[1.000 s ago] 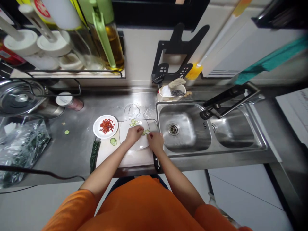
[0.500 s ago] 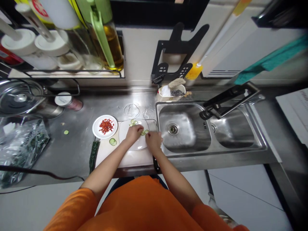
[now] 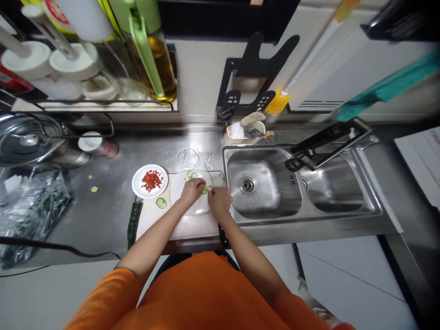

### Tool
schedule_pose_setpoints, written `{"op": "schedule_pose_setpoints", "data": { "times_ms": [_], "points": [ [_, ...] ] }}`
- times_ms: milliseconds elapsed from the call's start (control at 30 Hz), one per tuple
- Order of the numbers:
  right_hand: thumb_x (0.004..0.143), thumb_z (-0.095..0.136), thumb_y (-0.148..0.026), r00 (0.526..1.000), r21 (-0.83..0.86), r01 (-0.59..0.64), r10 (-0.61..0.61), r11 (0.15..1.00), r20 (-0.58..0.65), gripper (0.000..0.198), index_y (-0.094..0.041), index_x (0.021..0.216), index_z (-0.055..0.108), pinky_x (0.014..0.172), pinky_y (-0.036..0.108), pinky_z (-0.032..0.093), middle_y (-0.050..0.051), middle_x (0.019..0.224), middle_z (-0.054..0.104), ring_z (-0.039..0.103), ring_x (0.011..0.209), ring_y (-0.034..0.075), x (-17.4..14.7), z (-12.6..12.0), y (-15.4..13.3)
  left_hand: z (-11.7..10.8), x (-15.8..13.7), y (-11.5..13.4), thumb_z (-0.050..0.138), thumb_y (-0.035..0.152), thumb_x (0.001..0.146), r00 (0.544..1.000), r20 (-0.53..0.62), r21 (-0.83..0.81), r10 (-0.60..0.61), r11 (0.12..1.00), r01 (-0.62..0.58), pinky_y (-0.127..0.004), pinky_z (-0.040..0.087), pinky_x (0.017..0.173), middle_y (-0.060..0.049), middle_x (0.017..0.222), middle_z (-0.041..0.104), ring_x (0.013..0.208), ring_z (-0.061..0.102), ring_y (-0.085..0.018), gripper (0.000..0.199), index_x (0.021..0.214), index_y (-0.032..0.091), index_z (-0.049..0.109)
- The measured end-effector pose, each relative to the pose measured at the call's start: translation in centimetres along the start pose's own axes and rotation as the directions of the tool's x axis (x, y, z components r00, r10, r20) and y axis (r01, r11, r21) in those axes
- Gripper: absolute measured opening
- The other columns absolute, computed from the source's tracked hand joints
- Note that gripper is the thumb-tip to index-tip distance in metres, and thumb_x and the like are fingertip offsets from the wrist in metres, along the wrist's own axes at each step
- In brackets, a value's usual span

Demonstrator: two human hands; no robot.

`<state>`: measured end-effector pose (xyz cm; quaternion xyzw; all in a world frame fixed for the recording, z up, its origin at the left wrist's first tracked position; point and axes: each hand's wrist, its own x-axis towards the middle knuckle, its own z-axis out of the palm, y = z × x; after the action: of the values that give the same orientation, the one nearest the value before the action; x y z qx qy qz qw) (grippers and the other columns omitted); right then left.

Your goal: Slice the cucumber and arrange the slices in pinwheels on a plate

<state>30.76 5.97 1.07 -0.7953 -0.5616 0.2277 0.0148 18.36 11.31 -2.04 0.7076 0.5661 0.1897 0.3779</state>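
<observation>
Over a white plate my two hands meet with bent, pinched fingers. Thin cucumber slices show between the fingertips of my left hand and my right hand; both hands pinch at their edges. More cucumber slices lie at the plate's far edge. The plate rests on a pale cutting board. Loose slices sit on the board left of the plate. A piece of dark green cucumber lies along the board's left edge.
A white dish of red berries stands behind the board. To the right is a double steel sink with a black faucet. A knife handle shows at the board's right edge. A plastic bag of greens lies far left.
Hardly anything differs. My hands stay over the plate at the same slices, with only slight finger movement.
</observation>
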Motion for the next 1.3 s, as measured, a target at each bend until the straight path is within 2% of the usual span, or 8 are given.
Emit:
{"op": "schedule_pose_setpoints", "data": {
  "times_ms": [333, 633, 900, 1167, 1300],
  "points": [
    [0.091, 0.042, -0.031, 1.000, -0.070, 0.011, -0.013, 0.997, -0.025, 0.024, -0.019, 0.096, 0.062, 0.076, 0.037, 0.033, 0.012, 0.102, 0.059, 0.040, 0.106, 0.028, -0.1, 0.4, -0.1, 0.8, 0.0, -0.4, 0.050, 0.015, 0.080, 0.998, -0.010, 0.098, 0.063, 0.993, -0.062, -0.030, 0.045, 0.081, -0.005, 0.086, 0.069, 0.086, 0.060, -0.019, 0.018, 0.083, 0.019, 0.067],
    [0.090, 0.043, -0.031, 0.998, -0.081, 0.025, -0.030, 0.996, -0.052, 0.021, -0.019, 0.094, 0.061, 0.075, 0.036, 0.033, 0.011, 0.099, 0.059, 0.041, 0.104, 0.028, 0.1, 0.9, 0.1, 0.8, -0.1, -0.3, 0.048, 0.019, 0.084, 0.995, -0.044, 0.108, 0.095, 0.990, -0.089, -0.032, 0.045, 0.080, -0.007, 0.086, 0.066, 0.086, 0.058, -0.020, 0.017, 0.087, 0.017, 0.065],
    [0.091, 0.043, -0.030, 0.997, -0.075, 0.043, -0.048, 0.996, -0.067, 0.021, -0.020, 0.092, 0.061, 0.074, 0.036, 0.032, 0.011, 0.098, 0.059, 0.041, 0.103, 0.027, 0.0, 1.1, 0.4, 0.7, -0.2, -0.4, 0.049, 0.016, 0.083, 0.995, -0.014, 0.125, 0.099, 0.988, -0.096, -0.031, 0.044, 0.079, -0.006, 0.082, 0.066, 0.083, 0.057, -0.019, 0.016, 0.083, 0.018, 0.065],
    [0.090, 0.044, -0.031, 0.998, -0.063, 0.039, -0.042, 0.997, -0.044, 0.020, -0.020, 0.092, 0.061, 0.074, 0.034, 0.031, 0.010, 0.099, 0.059, 0.041, 0.103, 0.026, -0.4, 0.5, 0.3, 0.5, -0.3, -0.3, 0.048, 0.017, 0.084, 0.993, -0.018, 0.140, 0.117, 0.984, -0.113, -0.031, 0.045, 0.079, -0.006, 0.083, 0.067, 0.082, 0.059, -0.019, 0.019, 0.081, 0.019, 0.066],
    [0.090, 0.044, -0.029, 0.998, -0.063, 0.048, -0.050, 0.997, -0.035, 0.020, -0.021, 0.093, 0.062, 0.074, 0.034, 0.030, 0.010, 0.101, 0.059, 0.040, 0.102, 0.025, -0.8, -0.1, 0.7, 0.0, -0.8, -0.3, 0.049, 0.020, 0.085, 0.989, -0.063, 0.135, 0.131, 0.983, -0.122, -0.032, 0.046, 0.080, -0.006, 0.086, 0.068, 0.085, 0.060, -0.020, 0.018, 0.086, 0.019, 0.067]
  ]
}}
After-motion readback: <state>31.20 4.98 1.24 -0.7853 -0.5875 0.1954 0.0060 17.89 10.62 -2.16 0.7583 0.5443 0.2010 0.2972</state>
